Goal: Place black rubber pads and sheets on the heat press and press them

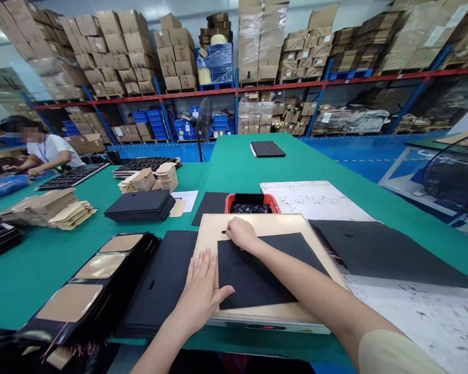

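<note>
A black sheet (pixel 257 275) lies on a pale wooden board (pixel 265 223) in front of me. My left hand (pixel 203 291) rests flat with fingers spread over the board's left side, its thumb on the sheet's left edge. Near the sheet's upper left corner is my right hand (pixel 239 232), its fingers closed by a small dark piece (pixel 224 232) that sticks out to their left. Just behind the board stands a red basket (pixel 275 204) holding small black parts.
Black sheets with a slot (pixel 159 280) are stacked left of the board, beside black pieces with tan pads (pixel 70 302). More black sheets (pixel 393 252) lie at right. A person (pixel 52 150) works at far left; a fan (pixel 456 174) stands at right.
</note>
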### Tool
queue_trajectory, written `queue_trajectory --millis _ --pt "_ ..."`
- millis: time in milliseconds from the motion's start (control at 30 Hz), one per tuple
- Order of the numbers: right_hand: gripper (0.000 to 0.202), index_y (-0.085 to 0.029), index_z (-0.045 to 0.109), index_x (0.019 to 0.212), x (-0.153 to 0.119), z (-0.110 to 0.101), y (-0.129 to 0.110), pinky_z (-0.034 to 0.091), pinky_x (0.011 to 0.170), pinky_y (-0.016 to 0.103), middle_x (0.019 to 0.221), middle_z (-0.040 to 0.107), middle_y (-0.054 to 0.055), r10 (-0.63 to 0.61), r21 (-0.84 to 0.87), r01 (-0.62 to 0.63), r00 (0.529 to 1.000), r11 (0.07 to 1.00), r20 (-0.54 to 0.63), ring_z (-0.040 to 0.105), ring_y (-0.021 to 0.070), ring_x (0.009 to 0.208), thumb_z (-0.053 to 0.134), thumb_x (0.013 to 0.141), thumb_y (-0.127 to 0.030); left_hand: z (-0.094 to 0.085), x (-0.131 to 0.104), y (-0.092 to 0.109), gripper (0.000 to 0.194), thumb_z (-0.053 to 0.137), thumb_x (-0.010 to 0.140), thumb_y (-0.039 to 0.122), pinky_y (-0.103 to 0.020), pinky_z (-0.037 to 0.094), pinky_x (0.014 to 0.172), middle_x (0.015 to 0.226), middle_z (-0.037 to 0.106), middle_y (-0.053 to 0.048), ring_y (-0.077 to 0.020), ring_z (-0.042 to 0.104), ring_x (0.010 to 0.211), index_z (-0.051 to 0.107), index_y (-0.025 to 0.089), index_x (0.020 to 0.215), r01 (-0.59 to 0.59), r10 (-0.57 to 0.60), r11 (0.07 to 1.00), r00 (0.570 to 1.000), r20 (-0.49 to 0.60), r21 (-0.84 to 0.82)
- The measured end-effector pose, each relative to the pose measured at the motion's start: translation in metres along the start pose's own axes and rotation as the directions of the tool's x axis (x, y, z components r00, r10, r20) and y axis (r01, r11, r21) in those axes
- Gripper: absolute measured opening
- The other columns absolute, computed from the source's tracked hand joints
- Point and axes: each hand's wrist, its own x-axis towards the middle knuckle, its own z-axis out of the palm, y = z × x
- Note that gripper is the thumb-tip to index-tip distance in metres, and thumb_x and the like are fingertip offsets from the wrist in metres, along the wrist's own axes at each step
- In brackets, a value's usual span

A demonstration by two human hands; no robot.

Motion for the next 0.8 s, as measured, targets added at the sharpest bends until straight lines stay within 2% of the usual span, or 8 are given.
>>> queue_trajectory --millis 167,367,467,567,667,800 --pt "0.015 -0.015 0.067 0.085 0.006 -0.001 -0.002 0.04 0.066 0.025 0.098 0.065 0.01 0.044 0.017 -0.045 0.998 0.999 0.055 0.062 0.0199 0.087 0.053 0.083 -0.017 -0.004 -0.003 -0.004 0.078 0.025 0.088 0.065 -0.051 0.008 0.114 0.153 0.0 -0.011 -0.0265 -0.004 0.14 0.013 0.014 0.146 0.018 -0.016 0.998 1.0 0.025 -0.064" --pt "0.017 -0.014 0.063 0.096 -0.001 -0.001 -0.006 0.04 0.076 0.028 0.109 0.06 0.013 0.029 0.027 -0.03 0.999 0.999 0.016 0.058 0.0221 0.098 0.052 0.085 -0.02 -0.004 0.0 -0.003 0.076 0.03 0.088 0.062 -0.049 0.01 0.114 0.153 0.002 -0.009 -0.0263 -0.004 0.14 0.013 0.015 0.146 0.025 -0.022 0.994 0.999 0.025 -0.106" --pt "0.013 -0.014 0.063 0.09 0.0 -0.001 -0.006 0.04 0.073 0.028 0.106 0.06 0.013 0.039 0.064 -0.041 0.999 0.997 0.028 0.059 0.0222 0.094 0.053 0.085 -0.02 -0.005 -0.001 -0.002 0.076 0.032 0.089 0.061 -0.05 0.011 0.114 0.153 0.004 -0.009 -0.027 -0.004 0.14 0.015 0.014 0.146 0.015 -0.013 0.993 1.0 0.02 -0.117" --pt "0.012 -0.013 0.062 0.084 0.003 -0.002 -0.005 0.04 0.068 0.027 0.102 0.061 0.013 0.049 0.127 -0.053 0.998 0.99 0.031 0.06 0.0214 0.087 0.051 0.082 -0.012 -0.004 -0.001 -0.001 0.074 0.034 0.088 0.06 -0.051 0.013 0.113 0.153 0.007 -0.008 -0.0284 -0.001 0.14 0.018 0.015 0.146 0.011 -0.009 0.991 1.0 0.01 -0.137" --pt "0.015 -0.013 0.06 0.082 0.0 -0.005 -0.006 0.039 0.066 0.026 0.096 0.062 0.012 0.034 0.213 -0.036 0.999 0.976 0.012 0.06 0.0196 0.083 0.048 0.078 -0.005 -0.002 0.001 -0.004 0.069 0.037 0.089 0.056 -0.05 0.019 0.112 0.152 0.017 -0.009 -0.0289 0.007 0.141 0.025 0.017 0.144 -0.003 -0.006 0.988 0.998 -0.058 -0.157" --pt "0.012 -0.015 0.057 0.079 -0.021 -0.012 -0.007 0.039 0.063 0.022 0.083 0.064 0.005 -0.077 0.382 0.06 0.997 0.922 0.031 0.059 0.0138 0.076 0.05 0.078 -0.006 -0.002 0.008 -0.012 0.052 0.04 0.091 0.045 -0.048 0.031 0.107 0.143 0.04 -0.01 -0.0281 0.026 0.137 0.04 0.018 0.136 -0.003 -0.048 0.981 0.965 -0.259 -0.192"
